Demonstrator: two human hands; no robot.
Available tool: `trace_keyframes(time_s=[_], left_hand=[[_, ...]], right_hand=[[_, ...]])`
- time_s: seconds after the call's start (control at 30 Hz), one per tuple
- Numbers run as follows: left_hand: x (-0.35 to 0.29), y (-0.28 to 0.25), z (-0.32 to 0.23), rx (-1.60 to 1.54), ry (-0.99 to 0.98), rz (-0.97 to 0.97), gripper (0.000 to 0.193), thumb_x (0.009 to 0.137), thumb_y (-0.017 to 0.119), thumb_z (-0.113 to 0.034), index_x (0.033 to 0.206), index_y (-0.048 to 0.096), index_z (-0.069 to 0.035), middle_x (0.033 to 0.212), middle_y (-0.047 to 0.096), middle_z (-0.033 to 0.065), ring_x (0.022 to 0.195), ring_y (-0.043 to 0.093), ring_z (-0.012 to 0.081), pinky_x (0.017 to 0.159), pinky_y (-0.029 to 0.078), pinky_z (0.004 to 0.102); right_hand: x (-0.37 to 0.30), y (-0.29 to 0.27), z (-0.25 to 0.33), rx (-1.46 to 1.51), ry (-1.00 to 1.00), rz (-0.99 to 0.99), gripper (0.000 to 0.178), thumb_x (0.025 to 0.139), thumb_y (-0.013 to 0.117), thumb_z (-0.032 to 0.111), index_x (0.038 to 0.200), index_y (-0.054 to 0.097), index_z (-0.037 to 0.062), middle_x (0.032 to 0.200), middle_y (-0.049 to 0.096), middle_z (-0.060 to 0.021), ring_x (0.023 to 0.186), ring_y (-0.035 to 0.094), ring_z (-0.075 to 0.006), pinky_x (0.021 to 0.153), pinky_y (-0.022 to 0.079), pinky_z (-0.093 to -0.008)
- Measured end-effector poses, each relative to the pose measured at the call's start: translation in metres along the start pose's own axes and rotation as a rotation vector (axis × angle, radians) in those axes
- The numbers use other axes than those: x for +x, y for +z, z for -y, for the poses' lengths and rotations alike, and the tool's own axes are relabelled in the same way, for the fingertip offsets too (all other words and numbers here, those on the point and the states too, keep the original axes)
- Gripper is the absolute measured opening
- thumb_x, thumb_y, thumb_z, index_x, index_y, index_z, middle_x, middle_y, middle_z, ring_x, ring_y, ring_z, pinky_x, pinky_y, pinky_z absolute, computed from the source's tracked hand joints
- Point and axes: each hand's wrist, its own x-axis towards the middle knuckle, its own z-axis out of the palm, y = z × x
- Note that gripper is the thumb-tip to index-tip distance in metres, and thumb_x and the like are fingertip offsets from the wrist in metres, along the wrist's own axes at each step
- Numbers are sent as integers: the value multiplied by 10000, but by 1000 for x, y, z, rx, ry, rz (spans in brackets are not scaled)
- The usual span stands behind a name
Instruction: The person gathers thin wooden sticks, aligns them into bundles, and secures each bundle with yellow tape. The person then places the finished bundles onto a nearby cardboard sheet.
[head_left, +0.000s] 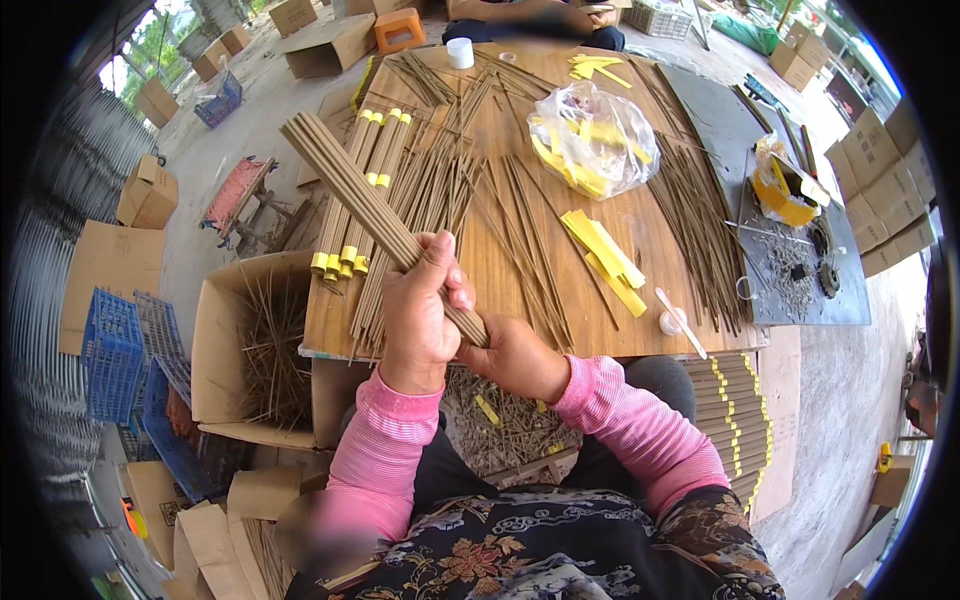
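A bundle of brown incense sticks point(345, 180) slants over the table's near left part, its far end pointing up and left. My left hand point(418, 312) is wrapped round it toward the lower end. Closed on the near end is my right hand point(520, 360), its palm side partly hidden. Loose incense sticks point(430, 195) lie beneath and beyond the bundle. To the left are finished bundles with yellow paper bands point(350, 262). Yellow paper strips point(605, 255) lie right of my hands, near a small white pot point(672, 321) with a pale spatula point(682, 325) across it.
A plastic bag of yellow strips point(595, 140) and a white cup point(460, 53) stand farther back on the wooden table point(550, 335). A cardboard box of sticks point(225, 350) is at left; banded bundles point(735, 420) lie low at right. Another person point(535, 12) sits opposite.
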Motion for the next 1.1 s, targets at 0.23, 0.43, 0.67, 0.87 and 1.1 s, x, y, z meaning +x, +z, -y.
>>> trace_keyframes(time_s=[0.23, 0.43, 0.67, 0.87, 1.1], left_hand=[[-26, 16, -6, 169, 92, 118, 129, 852, 565, -153, 825, 476, -64, 500, 373, -30, 354, 330, 55, 331, 300, 204], [-57, 36, -47, 262, 228, 243, 109, 855, 547, -113, 844, 477, -30, 482, 369, -23, 327, 317, 51, 314, 285, 195], [-121, 55, -57, 787, -19, 457, 124, 843, 583, -130, 808, 527, -25, 560, 458, -30, 427, 404, 29, 389, 320, 177], [-166, 60, -13, 1054, 8, 733, 204, 808, 632, -164, 913, 554, -7, 693, 535, 2, 640, 520, 81, 574, 421, 247], [-195, 55, -16, 875, -727, 716, 204, 790, 656, -174, 802, 500, -43, 539, 435, -33, 442, 417, 48, 408, 308, 198]], right_hand=[[-17, 11, 4, -19, -12, -69, 263, 760, 647, 212, 862, 534, -3, 685, 567, -180, 626, 602, -251, 572, 463, -355], [-53, -12, 20, -244, 29, 301, 361, 728, 685, 228, 951, 534, -12, 808, 602, -190, 748, 606, -291, 679, 471, -326], [-84, -51, 89, 507, -231, 27, 716, 753, 690, 148, 1304, 260, -8, 1211, 440, -129, 1188, 382, -214, 1003, 294, -333], [-118, -33, 131, 903, -231, -52, 329, 773, 638, 179, 991, 446, 24, 792, 563, -120, 756, 581, -217, 721, 477, -337], [-151, -21, 121, 1248, -275, 64, 266, 893, 487, 233, 694, 388, 88, 485, 347, -1, 388, 342, -108, 377, 311, -263]])
